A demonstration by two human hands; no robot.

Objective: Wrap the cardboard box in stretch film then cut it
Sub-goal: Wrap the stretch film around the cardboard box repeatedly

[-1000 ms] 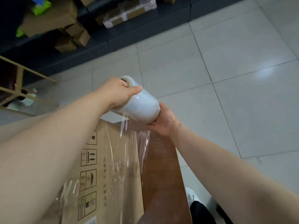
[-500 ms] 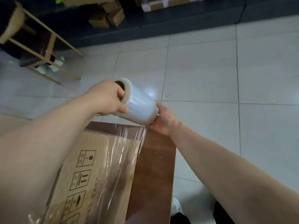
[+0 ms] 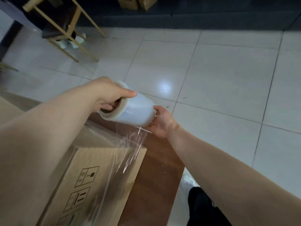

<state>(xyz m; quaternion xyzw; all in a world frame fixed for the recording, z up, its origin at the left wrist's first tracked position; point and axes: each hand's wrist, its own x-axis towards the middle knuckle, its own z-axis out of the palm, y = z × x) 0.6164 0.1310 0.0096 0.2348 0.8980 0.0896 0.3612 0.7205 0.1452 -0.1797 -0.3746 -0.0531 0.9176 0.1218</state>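
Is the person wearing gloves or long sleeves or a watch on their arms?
No. Both arms are bare as far up as the picture shows, with no sleeves in sight. The left hand and the right hand have no gloves, and no watch, ring or bracelet shows on either wrist or on the fingers.

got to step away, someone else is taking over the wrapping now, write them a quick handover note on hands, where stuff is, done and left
Left hand: fingers hooked inside the near end of the stretch film roll.
Right hand: cupping the roll's far end. Roll is held in the air above the box corner.
Cardboard box: lies on the brown wooden table, handling symbols facing up.
Film: a sheet runs from the roll down onto the box, uncut.
Done: some film is laid over the box's top and near corner.
Left: keep wrapping, then cut the film. No cutting tool is in view.
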